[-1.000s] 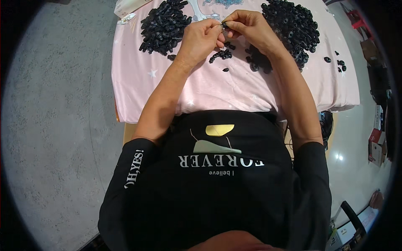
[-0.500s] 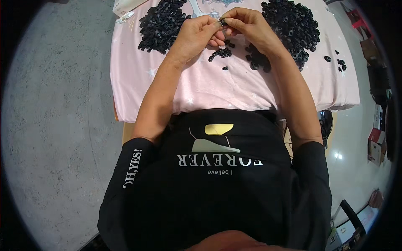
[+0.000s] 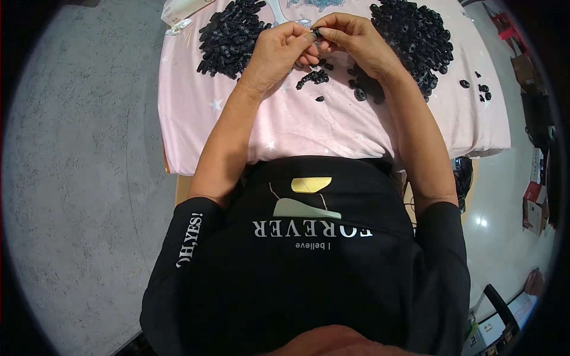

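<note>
My left hand (image 3: 279,53) and my right hand (image 3: 353,41) meet over the far part of the table, fingertips pinched together around a small black part (image 3: 316,33). Both hands are closed on it; its exact kind is too small to make out. Just below the fingers lies a little cluster of small black pieces (image 3: 313,78), with a single black piece (image 3: 320,99) nearer to me. Left of my left hand is a heap of ridged black parts (image 3: 231,38). Beside my right hand rises a bigger heap of round black parts (image 3: 415,41), partly covered by that hand.
A pink cloth with stars (image 3: 196,124) covers the table. Several loose black pieces (image 3: 484,92) lie at its right. At the back are a white box (image 3: 181,9), a pale handled tool (image 3: 277,12) and clear bluish bits (image 3: 320,3). Boxes (image 3: 534,204) stand along the right floor.
Both hands stay pinched on the small black part, with only slight finger movement. The whole view has shifted a little; the heaps look the same.
</note>
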A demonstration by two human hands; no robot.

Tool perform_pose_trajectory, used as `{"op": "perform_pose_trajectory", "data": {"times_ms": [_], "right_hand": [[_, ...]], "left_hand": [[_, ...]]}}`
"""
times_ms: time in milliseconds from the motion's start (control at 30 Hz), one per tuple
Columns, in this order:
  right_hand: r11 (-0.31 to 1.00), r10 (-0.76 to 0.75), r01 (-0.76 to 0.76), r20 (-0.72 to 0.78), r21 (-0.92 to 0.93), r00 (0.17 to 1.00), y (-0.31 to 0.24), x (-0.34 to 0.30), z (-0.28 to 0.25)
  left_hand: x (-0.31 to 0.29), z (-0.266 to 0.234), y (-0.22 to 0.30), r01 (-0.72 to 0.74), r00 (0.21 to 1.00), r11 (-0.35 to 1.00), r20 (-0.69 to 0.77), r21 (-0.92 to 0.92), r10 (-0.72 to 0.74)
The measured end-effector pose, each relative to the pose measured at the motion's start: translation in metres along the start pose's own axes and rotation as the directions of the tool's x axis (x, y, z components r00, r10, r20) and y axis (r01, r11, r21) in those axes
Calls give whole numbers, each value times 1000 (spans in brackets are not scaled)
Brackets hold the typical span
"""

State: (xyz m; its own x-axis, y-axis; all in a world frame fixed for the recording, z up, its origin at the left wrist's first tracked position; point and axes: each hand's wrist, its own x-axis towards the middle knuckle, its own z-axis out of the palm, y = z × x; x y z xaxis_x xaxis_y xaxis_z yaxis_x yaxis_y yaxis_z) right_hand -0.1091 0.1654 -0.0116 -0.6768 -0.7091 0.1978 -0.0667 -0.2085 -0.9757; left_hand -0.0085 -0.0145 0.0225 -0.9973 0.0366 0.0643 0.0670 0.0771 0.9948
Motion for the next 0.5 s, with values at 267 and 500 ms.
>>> {"op": "perform_pose_trajectory", "data": {"times_ms": [267,500], "right_hand": [[999,-6,6,-10,-33,1000,-2,-1,2],[1000,11,-11,-20,-16,1000,-4,-1,3]], "left_hand": [[-3,6,1,25,999,997,-28,67,-23],[-6,9,6,-11,997,976,-74,215,28]]}}
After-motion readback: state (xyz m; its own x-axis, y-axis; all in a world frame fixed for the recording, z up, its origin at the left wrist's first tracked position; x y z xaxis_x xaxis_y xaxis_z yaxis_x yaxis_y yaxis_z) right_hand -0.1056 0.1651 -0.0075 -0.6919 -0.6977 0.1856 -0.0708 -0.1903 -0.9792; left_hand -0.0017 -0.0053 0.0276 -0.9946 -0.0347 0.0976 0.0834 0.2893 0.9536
